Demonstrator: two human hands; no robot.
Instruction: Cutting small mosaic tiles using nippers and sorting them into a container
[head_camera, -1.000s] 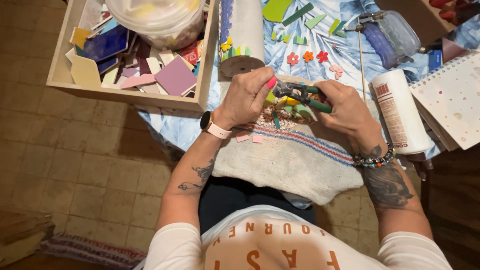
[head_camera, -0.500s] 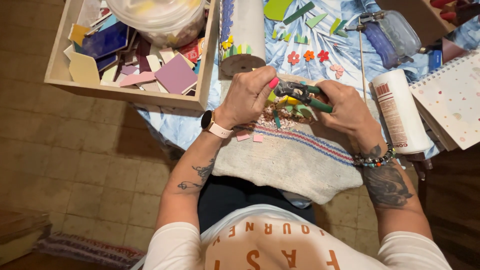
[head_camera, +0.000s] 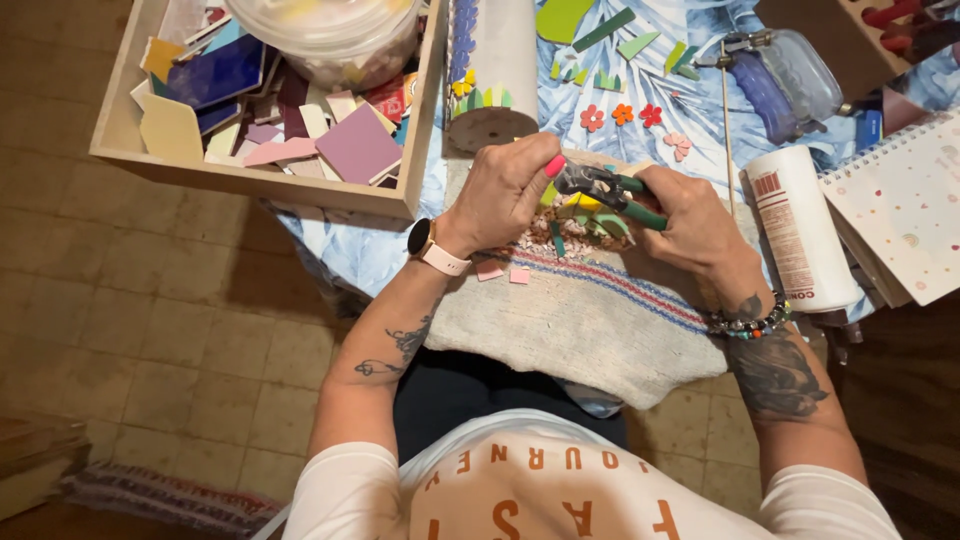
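My right hand (head_camera: 688, 222) grips green-handled tile nippers (head_camera: 608, 190), jaws pointing left. My left hand (head_camera: 506, 190) pinches a small tile piece at the jaws; the piece itself is hidden by my fingers. Both hands hover over a grey woven cloth (head_camera: 580, 320) with red and blue stripes. Small yellow and green tile chips (head_camera: 585, 222) lie under the nippers. Two pink tile bits (head_camera: 503, 272) rest on the cloth near my left wrist.
A wooden box (head_camera: 250, 180) of coloured tile pieces and a clear plastic tub (head_camera: 325, 35) sits at upper left. A white cylinder (head_camera: 492, 75) with mosaic flowers, a white glue bottle (head_camera: 795, 225), a spiral notebook (head_camera: 905, 205) and small ceramic flowers (head_camera: 625, 115) surround the hands.
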